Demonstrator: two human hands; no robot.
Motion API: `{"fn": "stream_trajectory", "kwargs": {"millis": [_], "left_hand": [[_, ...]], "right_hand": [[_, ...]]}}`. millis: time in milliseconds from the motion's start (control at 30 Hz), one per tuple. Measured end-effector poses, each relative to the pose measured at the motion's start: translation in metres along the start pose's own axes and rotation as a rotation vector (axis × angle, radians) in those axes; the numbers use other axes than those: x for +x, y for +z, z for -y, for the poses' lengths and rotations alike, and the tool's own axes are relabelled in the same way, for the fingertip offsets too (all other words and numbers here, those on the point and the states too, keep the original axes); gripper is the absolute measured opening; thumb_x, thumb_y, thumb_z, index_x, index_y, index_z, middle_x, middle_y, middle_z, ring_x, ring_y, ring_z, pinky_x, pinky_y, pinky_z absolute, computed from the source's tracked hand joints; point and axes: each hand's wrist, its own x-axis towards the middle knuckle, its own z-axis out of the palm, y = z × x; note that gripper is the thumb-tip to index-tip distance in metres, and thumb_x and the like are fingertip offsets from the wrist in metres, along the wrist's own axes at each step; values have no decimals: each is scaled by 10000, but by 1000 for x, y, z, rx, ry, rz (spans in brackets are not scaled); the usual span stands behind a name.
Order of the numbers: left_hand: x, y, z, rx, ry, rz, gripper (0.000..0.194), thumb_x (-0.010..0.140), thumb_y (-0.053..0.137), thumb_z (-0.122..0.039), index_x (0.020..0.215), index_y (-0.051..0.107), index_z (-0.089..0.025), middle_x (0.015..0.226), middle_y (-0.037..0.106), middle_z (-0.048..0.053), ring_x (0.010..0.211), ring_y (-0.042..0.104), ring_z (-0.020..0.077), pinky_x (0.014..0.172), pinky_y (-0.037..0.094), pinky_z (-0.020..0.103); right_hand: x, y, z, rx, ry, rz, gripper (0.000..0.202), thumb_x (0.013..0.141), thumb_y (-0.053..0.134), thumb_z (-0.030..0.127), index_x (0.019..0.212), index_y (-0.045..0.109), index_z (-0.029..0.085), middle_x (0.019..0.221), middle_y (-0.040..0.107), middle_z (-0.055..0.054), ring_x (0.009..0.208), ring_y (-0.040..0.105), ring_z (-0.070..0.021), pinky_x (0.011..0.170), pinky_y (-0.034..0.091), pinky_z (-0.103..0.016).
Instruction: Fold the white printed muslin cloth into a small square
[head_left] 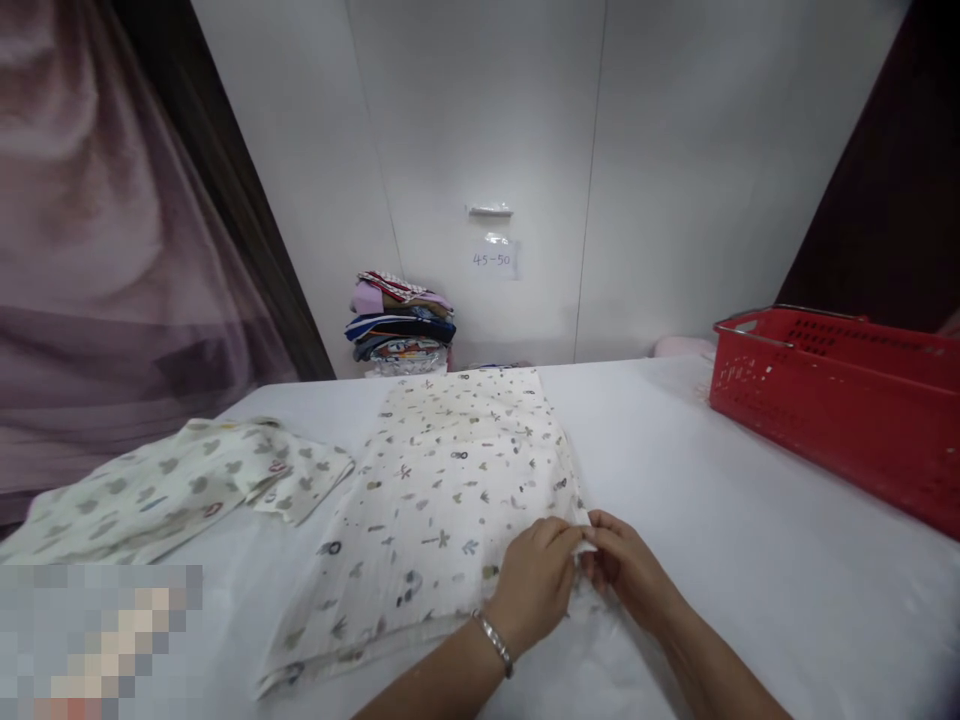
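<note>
A white cloth [450, 480] with small printed figures lies folded in layers on the white table [675, 480], long side pointing away from me. At its right edge, near the front corner, both my hands meet. My left hand [536, 570], with a bracelet at the wrist, has its fingers closed on the edge of the fabric. Close against it, my right hand [626, 565] pinches the same edge from the right. A small fold of the cloth shows between the fingertips. The right fingertips are partly hidden behind the fabric.
Another pale cloth with grey shapes [202, 485] lies loosely at the left. A red plastic basket [832, 400] stands at the right. Folded fabrics [401, 320] are stacked at the back by a wall [480, 120] with a "45-50" label [493, 260]. A pinkish curtain [90, 230] hangs left.
</note>
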Motion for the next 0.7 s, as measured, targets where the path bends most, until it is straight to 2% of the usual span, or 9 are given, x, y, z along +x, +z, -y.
{"fn": "stream_trajectory", "kwargs": {"millis": [167, 300, 400, 500, 600, 700], "left_hand": [[-2, 2, 4, 26, -154, -8, 404, 659, 460, 18, 992, 485, -209, 991, 538, 30, 913, 483, 180, 792, 419, 326], [-6, -13, 16, 146, -190, 42, 423, 609, 483, 25, 966, 506, -201, 1009, 537, 35, 919, 473, 186, 791, 405, 332], [-15, -37, 30, 276, -211, 75, 365, 645, 479, 6, 951, 534, -186, 1009, 554, 52, 936, 481, 202, 796, 401, 346], [-38, -67, 51, 388, -290, 78, 304, 697, 440, -4, 911, 564, -180, 976, 576, 60, 922, 498, 203, 796, 403, 342], [-75, -98, 76, 475, -440, 18, 344, 675, 417, 15, 904, 587, -176, 974, 594, 65, 927, 518, 203, 808, 407, 333], [-119, -128, 98, 555, -604, -78, 426, 646, 423, 4, 995, 590, -174, 1068, 595, 75, 984, 529, 212, 834, 414, 329]], "right_hand": [[3, -11, 4, 103, -71, -35, 267, 741, 666, 399, 763, 563, 154, 502, 446, 49, 410, 376, -55, 365, 277, -161], [1, -23, 12, 268, -105, -109, 237, 694, 725, 340, 759, 583, 161, 545, 425, 59, 437, 352, -36, 363, 278, -142], [-1, -27, 17, 344, -77, -136, 243, 641, 766, 291, 710, 570, 167, 579, 424, 57, 457, 355, -37, 357, 299, -143], [-2, -29, 19, 372, -64, -138, 248, 624, 776, 272, 693, 560, 170, 603, 422, 56, 464, 351, -38, 350, 321, -151], [-2, -31, 20, 393, -43, -133, 256, 610, 784, 258, 707, 563, 173, 614, 419, 58, 466, 347, -36, 342, 333, -149], [-1, -30, 18, 377, -1, -121, 259, 608, 789, 243, 721, 568, 172, 618, 418, 58, 473, 356, -36, 340, 341, -146]]}}
